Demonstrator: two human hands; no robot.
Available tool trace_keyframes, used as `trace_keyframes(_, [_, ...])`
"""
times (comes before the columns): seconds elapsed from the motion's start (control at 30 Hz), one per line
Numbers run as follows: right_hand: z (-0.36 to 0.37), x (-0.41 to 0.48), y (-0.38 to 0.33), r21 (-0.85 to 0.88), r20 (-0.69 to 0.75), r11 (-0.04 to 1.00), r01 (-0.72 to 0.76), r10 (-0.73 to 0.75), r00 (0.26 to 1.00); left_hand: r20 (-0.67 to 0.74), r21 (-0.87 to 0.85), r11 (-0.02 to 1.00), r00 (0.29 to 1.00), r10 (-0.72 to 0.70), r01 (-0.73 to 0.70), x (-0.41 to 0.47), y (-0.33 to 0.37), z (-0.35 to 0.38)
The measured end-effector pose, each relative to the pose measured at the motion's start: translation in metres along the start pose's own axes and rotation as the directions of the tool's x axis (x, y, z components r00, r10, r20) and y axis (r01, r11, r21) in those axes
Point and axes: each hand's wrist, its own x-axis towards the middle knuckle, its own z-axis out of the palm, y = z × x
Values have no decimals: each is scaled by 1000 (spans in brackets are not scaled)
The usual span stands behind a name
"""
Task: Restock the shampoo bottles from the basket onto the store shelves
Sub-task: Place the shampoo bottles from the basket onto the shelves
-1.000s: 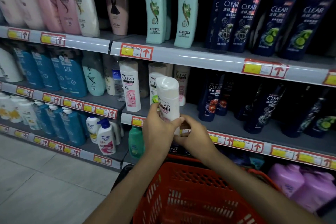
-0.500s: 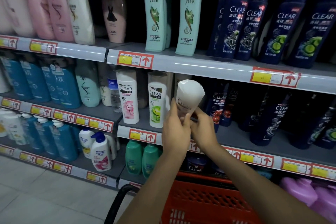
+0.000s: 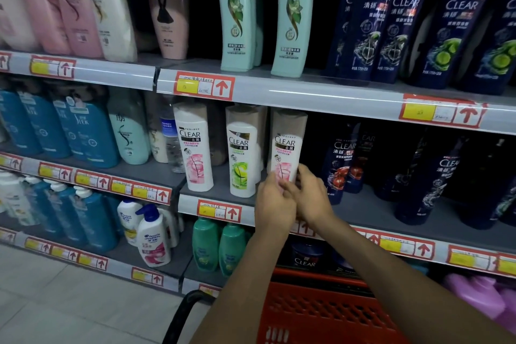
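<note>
Nearest, the red basket [image 3: 321,313] is seen below the forearms. Beyond it, the left hand [image 3: 275,205] and right hand [image 3: 312,198] are pressed around the base of a white CLEAR bottle [image 3: 287,145], held upright. Its base is judged level with the middle shelf [image 3: 368,209], just right of the green-labelled bottle [image 3: 241,153].

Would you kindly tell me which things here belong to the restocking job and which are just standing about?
Part of the job:
- white pink-label bottle, held by left hand and right hand
- red basket
- middle shelf

Standing about:
- dark blue bottles
- mint green bottles
- pump bottle
- price tags
</note>
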Motion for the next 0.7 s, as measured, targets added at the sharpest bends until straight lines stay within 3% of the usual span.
trace_keyframes(0.13, [9, 5, 7, -62, 18, 994, -94, 95, 995, 86, 227, 974, 996, -16, -4, 4, -8, -9])
trace_keyframes(0.27, [19, 7, 9, -58, -61, 991, -124, 121, 991, 95, 498, 866, 995, 3, -50, 13, -9, -13])
trace_keyframes(0.43, [25, 12, 11, -87, -122, 990, -113, 102, 987, 70, 570, 818, 997, 37, -70, 19, -23, -9])
trace_keyframes(0.7, [34, 11, 12, -60, -230, 978, -200, 181, 956, 11, 556, 830, 999, 45, -44, 23, -31, 4])
